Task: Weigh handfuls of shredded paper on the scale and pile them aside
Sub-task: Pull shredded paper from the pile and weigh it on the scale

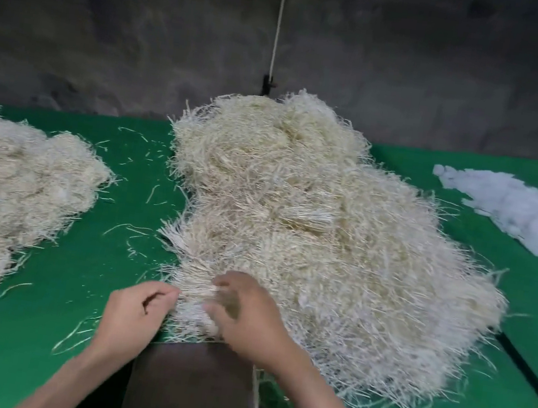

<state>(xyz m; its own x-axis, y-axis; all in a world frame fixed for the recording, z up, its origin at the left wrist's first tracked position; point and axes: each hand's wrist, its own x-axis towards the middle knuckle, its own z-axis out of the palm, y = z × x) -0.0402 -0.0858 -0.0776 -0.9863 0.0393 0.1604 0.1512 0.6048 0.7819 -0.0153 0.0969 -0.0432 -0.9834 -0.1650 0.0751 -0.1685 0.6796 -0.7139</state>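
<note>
- Fingers [163, 292] of left hand [133, 312] curled in, tips pinching the left end of a tuft [193, 300] of shredded paper.
- Right hand [248, 318] just beside it, knuckles up, fingers [229, 279] hooked into the same tuft. Blurred, so depth of grip hard to tell, but clearly w/ strands in it.
- Under the wrists, nearest the body: dark flat slab [186, 389], prob. the scale pan. No display in view, can't confirm.
- Tuft btw both hands, touching both. Strands there running approx. left-right, cut ends toward left hand.
- Fwd and to the right of the fingers: main heap [309, 226], near rim spilling onto far edge of slab.
- Judgement: handful being parted off, not yet weighed. Next move prob. a short pull back onto slab. Both hands equally near, right w/ the bigger share.
- Risk: long strands tangled w/ heap, dragging extra along.
- Farther left on green cloth [32, 354]: second pile [8, 202], well apart from main heap, loose strands between. Likely the weighed lot.
- Far right: white fluffy patch [515, 211].
- Back: cord [278, 25] hanging before dark wall [112, 26].
</note>
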